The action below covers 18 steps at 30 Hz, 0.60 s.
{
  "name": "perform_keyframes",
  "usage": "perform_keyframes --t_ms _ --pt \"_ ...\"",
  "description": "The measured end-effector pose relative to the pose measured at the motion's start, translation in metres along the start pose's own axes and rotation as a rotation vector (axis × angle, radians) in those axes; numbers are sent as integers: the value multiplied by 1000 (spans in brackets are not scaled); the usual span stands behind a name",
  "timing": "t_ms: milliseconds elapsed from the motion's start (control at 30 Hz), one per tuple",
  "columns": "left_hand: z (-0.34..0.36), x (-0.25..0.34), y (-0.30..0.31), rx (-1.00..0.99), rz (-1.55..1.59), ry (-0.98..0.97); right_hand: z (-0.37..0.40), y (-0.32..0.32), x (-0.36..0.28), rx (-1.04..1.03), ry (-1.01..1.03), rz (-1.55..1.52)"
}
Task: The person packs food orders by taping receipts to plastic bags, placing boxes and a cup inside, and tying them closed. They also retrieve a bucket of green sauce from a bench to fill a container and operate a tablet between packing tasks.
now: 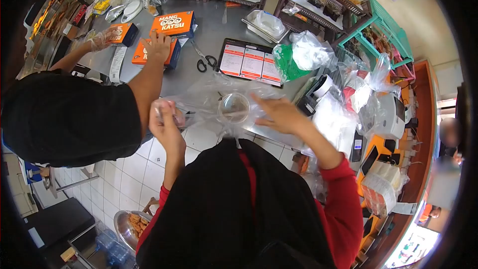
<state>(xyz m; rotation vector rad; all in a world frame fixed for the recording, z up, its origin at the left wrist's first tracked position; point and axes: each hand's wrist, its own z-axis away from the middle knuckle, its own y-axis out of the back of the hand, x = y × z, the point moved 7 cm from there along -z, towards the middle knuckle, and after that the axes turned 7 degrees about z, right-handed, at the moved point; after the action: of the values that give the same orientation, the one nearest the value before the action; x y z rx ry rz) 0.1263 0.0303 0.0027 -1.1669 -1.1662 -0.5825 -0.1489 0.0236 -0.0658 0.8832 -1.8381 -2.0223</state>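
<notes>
In front of my chest a thin clear plastic bag (pixel 199 100) is stretched out sideways. A round clear plastic cup (pixel 234 108), seen from above, lies within the bag's outline at the table's front edge. My left hand (pixel 167 122) is closed around the bunched left end of the bag. At the other side of the cup, my right hand (pixel 280 113) has its fingers apart, with the fingertips right at the bag's film.
A co-worker at the left has one bare hand (pixel 158 47) on orange boxes (pixel 173 23) and one gloved hand at another box. Scissors (pixel 206 63), a tablet (pixel 249 62) and a metal tray (pixel 265 26) lie on the metal table. Plastic bags (pixel 318 52) crowd the right.
</notes>
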Motion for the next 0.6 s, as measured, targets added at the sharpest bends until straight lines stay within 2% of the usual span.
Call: perform_keyframes --t_ms 33,67,100,133,200,300,400,500,600 --pt "-1 10 -4 17 14 -17 8 35 4 -60 -29 111" --pt "-2 19 -8 37 31 -36 11 85 -11 -1 -1 169" --pt "0 35 -18 2 -101 -181 15 136 -26 59 24 229" --pt "5 49 -29 -35 -235 -324 21 179 -50 239 103 229" --pt "17 74 -63 -181 -619 -573 14 196 -71 378 131 77" --pt "38 76 -110 -486 -631 -654 -39 138 -87 196 155 -120" --pt "44 57 -137 -864 -535 -681 -26 140 -96 94 356 -202" --pt "77 32 -147 -1438 -353 -538 5 186 -138 374 639 -576" --pt "130 12 -157 -1889 -182 -318 7 182 -182 304 676 -395"
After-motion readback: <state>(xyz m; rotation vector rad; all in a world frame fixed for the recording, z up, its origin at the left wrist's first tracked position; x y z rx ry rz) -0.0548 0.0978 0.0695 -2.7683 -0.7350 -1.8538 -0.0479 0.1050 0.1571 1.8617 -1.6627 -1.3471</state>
